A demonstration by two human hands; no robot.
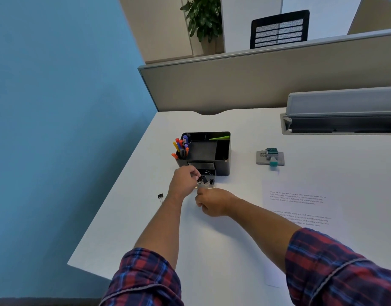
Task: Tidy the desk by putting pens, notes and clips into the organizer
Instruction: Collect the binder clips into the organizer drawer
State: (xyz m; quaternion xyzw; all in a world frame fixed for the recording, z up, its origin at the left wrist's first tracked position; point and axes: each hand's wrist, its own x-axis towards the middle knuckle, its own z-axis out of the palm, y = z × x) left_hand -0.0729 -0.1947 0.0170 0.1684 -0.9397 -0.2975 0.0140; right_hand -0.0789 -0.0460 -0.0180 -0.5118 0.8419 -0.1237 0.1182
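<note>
A black desk organizer stands on the white desk. Several coloured pens fill its left compartment and a green note lies in a back one. Its clear front drawer is pulled out and holds black binder clips. My left hand pinches a black binder clip over the drawer. My right hand sits just in front of the drawer with its fingers curled at the drawer's front edge; what it holds is hidden. Another black binder clip lies on the desk left of my left wrist.
A printed paper sheet lies to the right of my right arm. A grey stapler-like tool with a teal part sits right of the organizer. A grey cable tray and partition bound the back. The desk's left edge runs close by.
</note>
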